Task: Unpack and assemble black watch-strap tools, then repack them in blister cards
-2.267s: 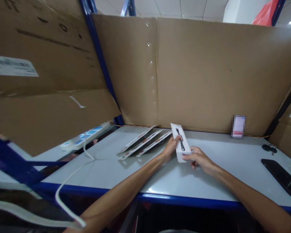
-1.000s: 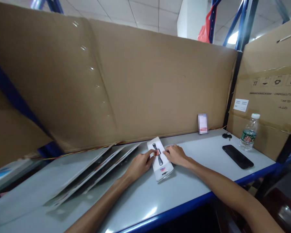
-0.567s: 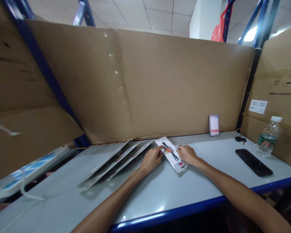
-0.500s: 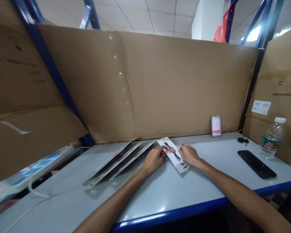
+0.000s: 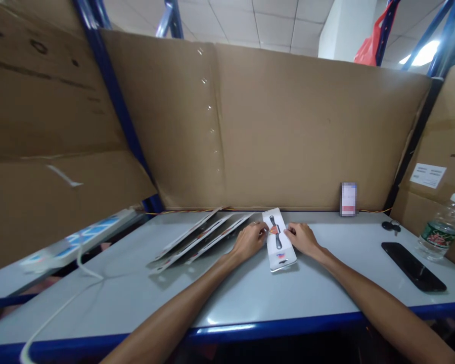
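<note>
A flat white retail package (image 5: 280,254), printed with a black double-ended tool and a red patch, lies on the table between my hands. Its hang hole is at the end nearer me. My left hand (image 5: 250,238) has its fingers curled at the left edge of the package. At the opposite edge, the fingers of my right hand (image 5: 304,237) are bent and pinch the card. To the left of my left hand, several similar flat packages (image 5: 197,241) lean in an overlapping, slanted row, mostly seen edge-on.
A black phone (image 5: 413,266), a water bottle (image 5: 438,235) and keys (image 5: 391,226) lie or stand on the right. Another phone (image 5: 348,199) props against the cardboard wall (image 5: 288,126). At left are a power strip (image 5: 87,237) and white cable (image 5: 56,308).
The package has turned so its long side points more straight away from me, both hands still at its edges. My view has swung left, shifting the scene rightward.
</note>
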`<state>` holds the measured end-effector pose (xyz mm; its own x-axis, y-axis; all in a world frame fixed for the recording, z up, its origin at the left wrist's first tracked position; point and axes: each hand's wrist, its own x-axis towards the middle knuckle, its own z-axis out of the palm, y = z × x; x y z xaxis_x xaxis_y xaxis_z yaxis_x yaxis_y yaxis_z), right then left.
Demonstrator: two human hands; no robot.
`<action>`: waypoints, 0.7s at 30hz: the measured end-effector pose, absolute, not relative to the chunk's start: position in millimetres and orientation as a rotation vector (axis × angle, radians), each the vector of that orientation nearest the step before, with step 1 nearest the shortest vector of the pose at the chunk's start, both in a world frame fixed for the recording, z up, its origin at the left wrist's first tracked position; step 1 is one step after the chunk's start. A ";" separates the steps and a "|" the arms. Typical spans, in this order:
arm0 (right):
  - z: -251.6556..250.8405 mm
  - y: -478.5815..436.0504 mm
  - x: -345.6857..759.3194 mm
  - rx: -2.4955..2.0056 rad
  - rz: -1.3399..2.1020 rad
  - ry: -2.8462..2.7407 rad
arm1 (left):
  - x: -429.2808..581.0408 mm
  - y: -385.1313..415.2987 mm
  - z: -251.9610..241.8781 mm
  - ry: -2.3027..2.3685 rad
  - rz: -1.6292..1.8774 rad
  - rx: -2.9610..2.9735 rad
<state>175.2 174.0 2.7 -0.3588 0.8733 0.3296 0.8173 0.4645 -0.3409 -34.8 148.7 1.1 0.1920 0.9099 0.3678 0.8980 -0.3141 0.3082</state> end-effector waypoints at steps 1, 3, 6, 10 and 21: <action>2.0 174.1 174.4 -1.394 0.165 -2.247 | -35.0 148.8 1.0 1.822 0.770 2.411; 0.7 174.1 172.9 -1.375 0.158 -2.238 | -35.4 148.9 0.7 1.797 0.780 2.417; -0.7 174.0 171.7 -1.372 0.150 -2.228 | -35.2 148.4 0.9 1.713 0.820 2.430; -2.0 175.4 172.8 -1.334 0.199 -2.212 | -33.6 146.4 2.3 1.620 0.883 2.417; -11.4 184.0 168.8 -1.174 0.585 -1.967 | -33.4 144.9 2.7 1.598 0.837 2.472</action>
<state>168.8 184.0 -11.4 -0.2904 0.8812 0.3731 0.5342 0.4727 -0.7008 -33.4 144.9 2.7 0.3060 0.8645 0.3987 0.8202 -0.4520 0.3506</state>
